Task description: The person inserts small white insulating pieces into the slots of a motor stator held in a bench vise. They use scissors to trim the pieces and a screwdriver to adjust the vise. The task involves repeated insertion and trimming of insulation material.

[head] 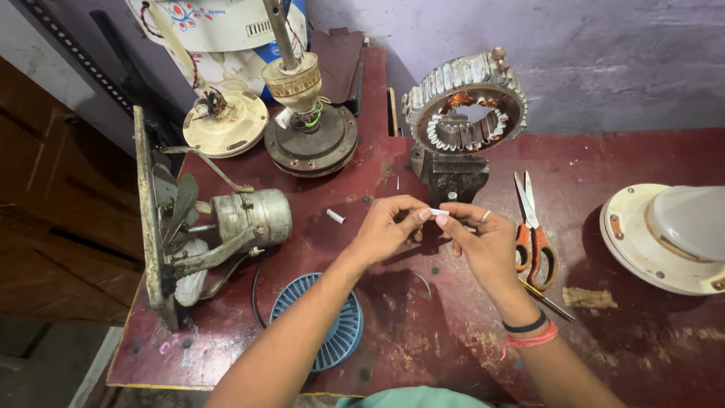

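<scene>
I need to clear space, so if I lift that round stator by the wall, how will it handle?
The stator is probably heavy for its size: stacked metal with copper windings. It stands on edge on a block, so it may tip or roll. Its exposed windings look easy to damage.

White-and-blue printed carton (226, 30) — upright, table's far-left edge.

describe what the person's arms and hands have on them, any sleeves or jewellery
Both forearms are bare, with no sleeves in view. The right hand has a pale ring on one finger, and its wrist carries two bands: a thin black band and a red thread band just below it. The left hand shows no ring or band.
</scene>
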